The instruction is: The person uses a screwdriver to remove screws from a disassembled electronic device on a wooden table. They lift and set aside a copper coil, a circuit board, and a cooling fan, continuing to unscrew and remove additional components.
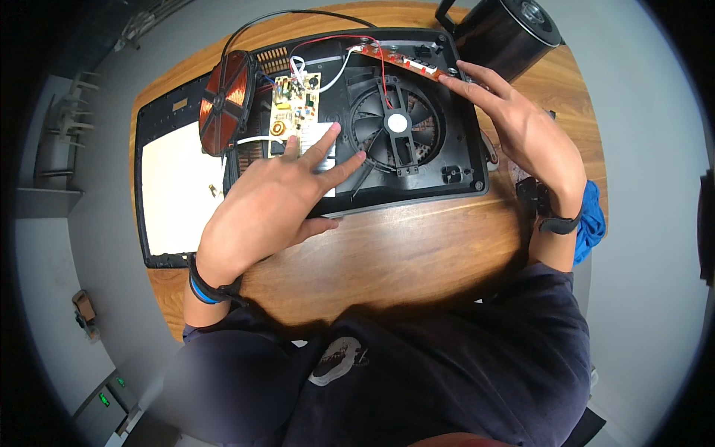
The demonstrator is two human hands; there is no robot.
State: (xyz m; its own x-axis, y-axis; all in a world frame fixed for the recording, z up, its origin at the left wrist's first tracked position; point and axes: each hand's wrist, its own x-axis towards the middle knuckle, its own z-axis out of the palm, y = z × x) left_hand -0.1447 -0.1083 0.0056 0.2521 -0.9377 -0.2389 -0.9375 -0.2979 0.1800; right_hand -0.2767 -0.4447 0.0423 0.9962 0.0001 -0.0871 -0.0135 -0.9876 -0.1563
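Observation:
An opened induction cooker's black base (465, 167) lies on the wooden table in front of me. Spread fingers of my left hand (272, 197) rest over the silver heat sink (328, 164) beside the yellowish circuit board (294, 100), partly hiding both. My right hand (521, 119) reaches to the base's far right corner, fingers stretched out, fingertips at the end of a narrow brown control board (402, 61). Between the hands sits a black cooling fan (369, 123). The copper coil (227, 100) stands tilted at the base's left side, with wires around it.
Left of the base lies the cooker's top cover (175, 201), pale inner side up. A dark kettle (503, 37) stands at the back right. A blue cloth (590, 227) lies by my right forearm. A black cable (298, 13) curves behind the base.

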